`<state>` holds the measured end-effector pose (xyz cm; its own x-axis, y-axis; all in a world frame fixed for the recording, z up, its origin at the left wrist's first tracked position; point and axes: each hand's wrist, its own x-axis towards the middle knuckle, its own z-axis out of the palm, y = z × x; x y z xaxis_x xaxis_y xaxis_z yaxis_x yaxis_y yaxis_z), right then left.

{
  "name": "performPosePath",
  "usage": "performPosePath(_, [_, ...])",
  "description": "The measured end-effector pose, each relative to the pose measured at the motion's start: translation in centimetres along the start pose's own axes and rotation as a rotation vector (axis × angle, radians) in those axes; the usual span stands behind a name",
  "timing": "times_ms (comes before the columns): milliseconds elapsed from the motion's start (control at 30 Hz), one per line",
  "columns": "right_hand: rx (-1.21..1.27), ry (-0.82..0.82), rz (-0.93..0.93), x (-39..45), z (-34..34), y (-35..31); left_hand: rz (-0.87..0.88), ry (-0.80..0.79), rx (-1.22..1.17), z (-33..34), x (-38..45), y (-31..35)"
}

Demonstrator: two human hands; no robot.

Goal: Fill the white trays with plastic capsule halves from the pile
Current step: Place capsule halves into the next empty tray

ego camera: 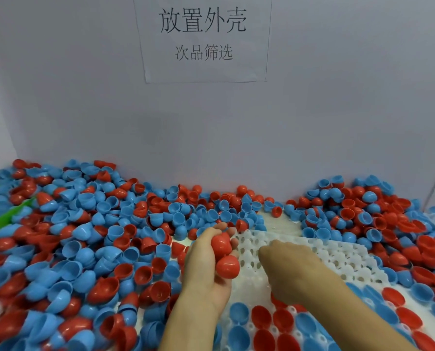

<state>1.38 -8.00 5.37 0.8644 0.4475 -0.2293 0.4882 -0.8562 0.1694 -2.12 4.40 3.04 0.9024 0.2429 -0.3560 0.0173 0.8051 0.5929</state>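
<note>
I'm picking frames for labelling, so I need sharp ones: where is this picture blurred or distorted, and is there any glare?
Head view: the wall sign is sharp; the pile smears toward the lower left corner; both hands look slightly soft; wide-angle bending tilts the wall's right edge; lighting is even, with small highlights on the red halves and no strong glare or hard shadows.

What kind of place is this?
Probably a factory sorting bench: a huge pile of capsule halves, white trays being filled by hand, and a printed paper sign on the wall.

Probably factory sorting station: wall sign (202, 34), capsule pile (84, 236).
</note>
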Motion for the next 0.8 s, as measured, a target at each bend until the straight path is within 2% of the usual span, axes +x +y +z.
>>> performPosePath(133, [0.152,-0.007,0.067,-0.6,0.1,1.1,-0.005,-0.013,-0.035,0.0,-0.1,0.1])
performPosePath(233, [0.286,0.087,0.062,-1.2,-0.3,2.2,-0.011,-0.024,-0.078,0.1,-0.2,0.0])
performPosePath(333, [0.613,0.229,-0.047,-2.2,-1.0,2.0,0.049,-0.008,-0.078,0.3,-0.3,-0.1])
performPosePath(433, [1.034,0.205,-0.186,-2.9,-1.2,0.5,0.207,0.078,0.025,0.5,0.0,-0.3])
performPosePath(500, [1.198,0.18,-0.183,-3.0,-1.0,-0.2,0.316,0.117,0.101,0.6,0.1,-0.5])
performPosePath(700, [1.418,0.12,-0.146,-3.0,-0.8,0.1,0.402,0.171,0.192,0.8,0.1,-1.0])
performPosePath(800, [1.455,0.245,-0.111,-3.2,-0.9,1.2,0.405,0.199,0.262,0.3,0.4,-0.7])
